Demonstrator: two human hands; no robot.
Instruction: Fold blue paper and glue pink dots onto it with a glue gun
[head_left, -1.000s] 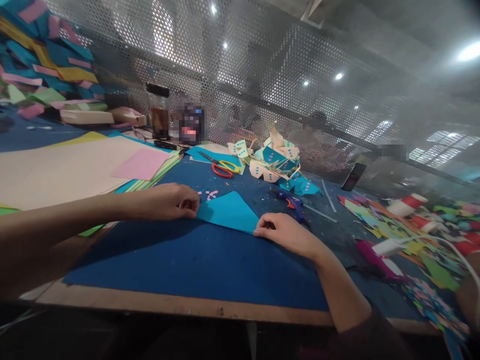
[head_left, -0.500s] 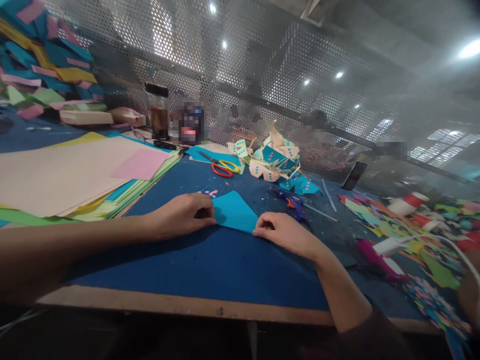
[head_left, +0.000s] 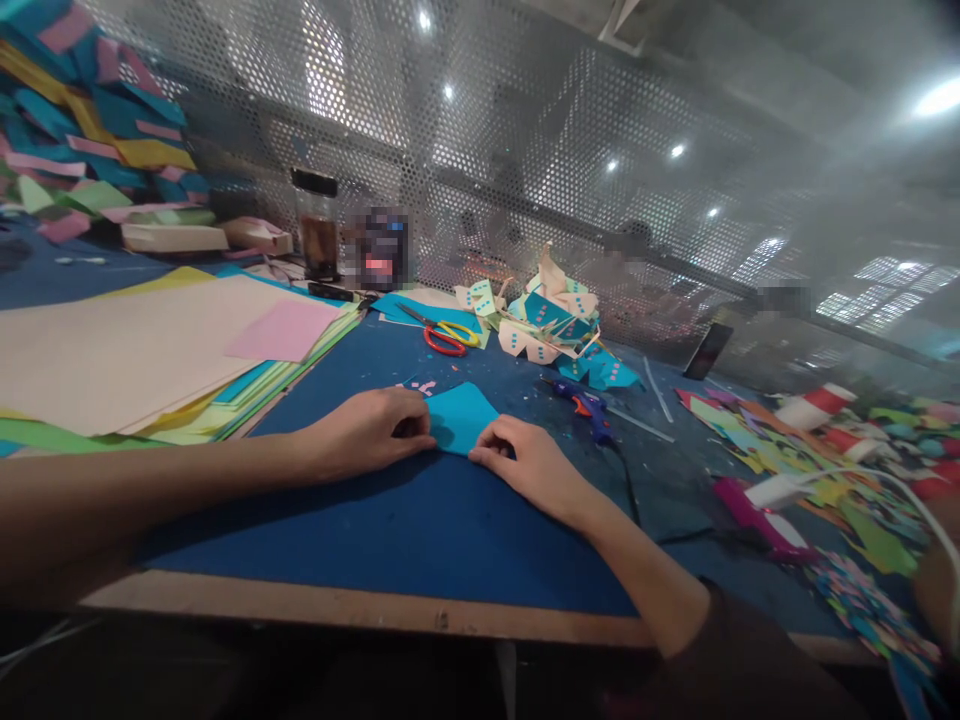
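A folded piece of blue paper (head_left: 463,415) lies on the dark blue table top, its peak pointing away from me. My left hand (head_left: 386,428) is closed on its left corner, fingers curled. Along the near folded edge, my right hand (head_left: 525,460) pinches the paper with thumb and fingertips, covering the right part of the sheet. Small pink paper bits (head_left: 426,388) lie just behind my left hand. Beyond the blue paper rest scissors (head_left: 450,338) with one red and one yellow handle. To the right is a blue glue gun (head_left: 589,408) with its cord trailing toward me.
A stack of coloured paper sheets (head_left: 135,345) covers the left side. Paper pieces with dotted squares (head_left: 551,315) are heaped at the back. Coloured scraps (head_left: 757,430), a magenta-and-white device (head_left: 772,520) and a phone-like dark slab (head_left: 707,350) stand right. A jar (head_left: 318,225) is behind.
My right hand has slid left along the near edge of the blue paper, closer to my left hand. My left hand stays nearly still.
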